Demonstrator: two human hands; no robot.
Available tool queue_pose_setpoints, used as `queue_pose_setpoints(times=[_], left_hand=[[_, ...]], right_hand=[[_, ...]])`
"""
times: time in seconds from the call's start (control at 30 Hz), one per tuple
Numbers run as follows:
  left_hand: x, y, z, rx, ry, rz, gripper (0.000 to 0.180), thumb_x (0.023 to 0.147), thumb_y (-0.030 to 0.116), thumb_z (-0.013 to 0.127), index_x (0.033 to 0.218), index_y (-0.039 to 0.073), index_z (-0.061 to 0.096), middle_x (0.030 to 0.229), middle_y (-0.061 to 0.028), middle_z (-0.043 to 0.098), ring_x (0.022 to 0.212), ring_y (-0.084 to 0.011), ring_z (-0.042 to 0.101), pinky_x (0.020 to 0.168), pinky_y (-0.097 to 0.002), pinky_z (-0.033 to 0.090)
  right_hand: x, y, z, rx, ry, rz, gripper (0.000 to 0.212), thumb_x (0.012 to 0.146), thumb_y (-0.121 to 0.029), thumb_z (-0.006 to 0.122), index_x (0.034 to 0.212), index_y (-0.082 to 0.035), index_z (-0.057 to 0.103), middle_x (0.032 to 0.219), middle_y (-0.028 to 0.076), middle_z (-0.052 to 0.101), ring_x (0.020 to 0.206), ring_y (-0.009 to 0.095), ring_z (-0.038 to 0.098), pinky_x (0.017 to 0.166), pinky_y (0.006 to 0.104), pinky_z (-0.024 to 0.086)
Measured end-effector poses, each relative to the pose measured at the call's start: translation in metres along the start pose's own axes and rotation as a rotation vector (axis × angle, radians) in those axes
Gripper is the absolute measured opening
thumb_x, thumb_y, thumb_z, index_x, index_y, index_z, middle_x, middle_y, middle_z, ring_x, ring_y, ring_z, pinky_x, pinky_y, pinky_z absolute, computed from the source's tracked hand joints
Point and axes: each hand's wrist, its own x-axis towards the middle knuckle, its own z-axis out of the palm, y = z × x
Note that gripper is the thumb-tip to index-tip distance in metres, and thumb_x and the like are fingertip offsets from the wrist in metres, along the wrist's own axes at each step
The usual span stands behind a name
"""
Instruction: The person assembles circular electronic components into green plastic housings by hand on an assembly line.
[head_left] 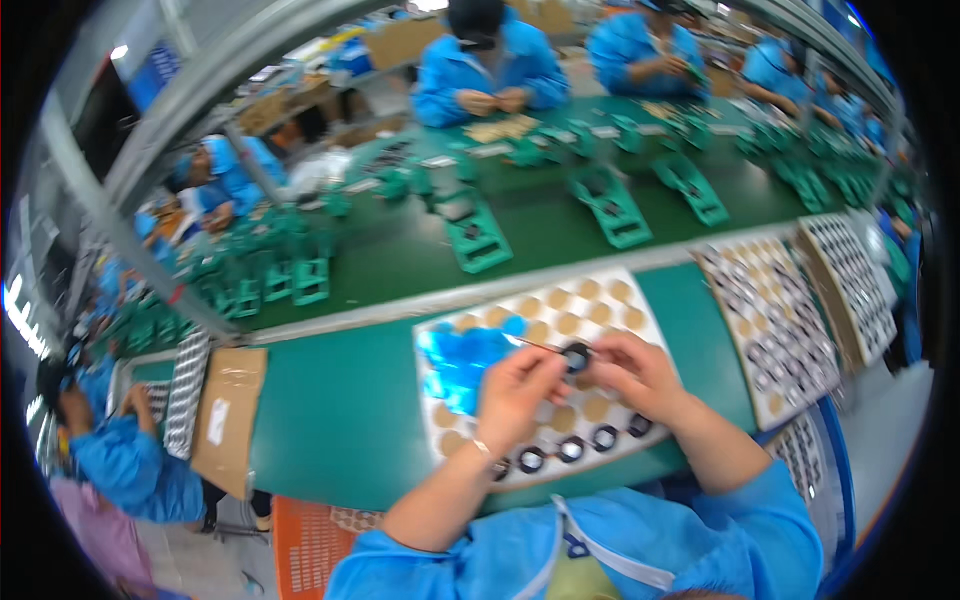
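Note:
A small black round part (577, 357) with a pale centre is held up over a white board (647, 300) of round tan discs. The fingers of my right hand (640, 375) pinch it from the right. My left hand (515, 395) is closed just to its left, with thumb and fingers pressed together; what lies inside them is hidden. A thin dark rod (537, 345) runs from near the part past my left fingertips; which hand holds it is unclear. Crumpled shiny blue film (460, 360) covers the board's left side. Several black rings (570, 449) sit along its near edge.
Beyond the ledge, a green conveyor (540, 250) carries green fixtures (475, 238). Trays of round parts (775, 325) stand at the right. A cardboard piece (230, 415) lies left, above an orange crate (305, 545). Co-workers in blue (490, 75) work across the belt and at left.

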Motion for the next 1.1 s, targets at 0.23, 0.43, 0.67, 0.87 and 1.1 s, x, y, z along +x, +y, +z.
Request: queue_pose_setpoints(times=[0.23, 0.43, 0.67, 0.87, 1.1], left_hand=[[0.001, -0.009, 0.029, -0.010, -0.061, 0.042, 0.015, 0.087, 0.005, 0.055, 0.098, -0.005, 0.057, 0.083, -0.0098, 0.061, 0.066, -0.0127, 0.059, 0.060, -0.0239, 0.049], [-0.007, -0.013, 0.029, 0.281, -0.102, 0.209, 0.015, 0.085, -0.002, 0.055, 0.098, -0.007, 0.058, 0.094, -0.0092, 0.056, 0.073, -0.0133, 0.058, 0.064, -0.0240, 0.050], [-0.001, 0.005, 0.029, 0.079, -0.064, 0.188, 0.017, 0.085, -0.002, 0.054, 0.099, -0.005, 0.060, 0.095, -0.0099, 0.057, 0.081, -0.0162, 0.060, 0.073, -0.0255, 0.050], [0.004, 0.003, 0.032, 0.763, -0.074, 0.639, 0.017, 0.075, -0.001, 0.063, 0.092, 0.000, 0.064, 0.085, -0.0129, 0.063, 0.076, -0.0234, 0.061, 0.068, -0.0307, 0.048], [-0.008, -0.005, 0.027, 0.812, -0.141, 0.668, 0.017, 0.085, 0.005, 0.056, 0.100, 0.004, 0.063, 0.084, -0.0147, 0.062, 0.075, -0.0251, 0.060, 0.067, -0.0340, 0.047]], right_hand=[[-0.011, 0.001, -0.030, 0.403, -0.067, 0.214, 0.025, 0.092, -0.018, 0.050, 0.110, -0.001, 0.052, 0.090, 0.008, 0.062, 0.076, 0.011, 0.061, 0.066, 0.0228, 0.051], [-0.015, -0.001, -0.031, 0.579, -0.197, 0.412, 0.019, 0.091, -0.019, 0.053, 0.100, -0.003, 0.050, 0.086, 0.008, 0.063, 0.076, 0.014, 0.062, 0.070, 0.0252, 0.050], [-0.008, -0.003, -0.029, 0.239, -0.114, 0.061, 0.034, 0.081, -0.001, 0.064, 0.111, 0.001, 0.048, 0.104, 0.008, 0.054, 0.097, 0.015, 0.056, 0.085, 0.0278, 0.047], [-0.014, 0.004, -0.041, 0.029, -0.084, 0.030, 0.027, 0.082, -0.015, 0.066, 0.104, -0.003, 0.057, 0.098, 0.005, 0.060, 0.089, 0.011, 0.057, 0.079, 0.0265, 0.047], [-0.012, 0.000, -0.033, 0.258, -0.233, 0.169, 0.017, 0.089, -0.020, 0.057, 0.092, -0.004, 0.060, 0.078, 0.000, 0.058, 0.066, 0.005, 0.054, 0.057, 0.0197, 0.046]])
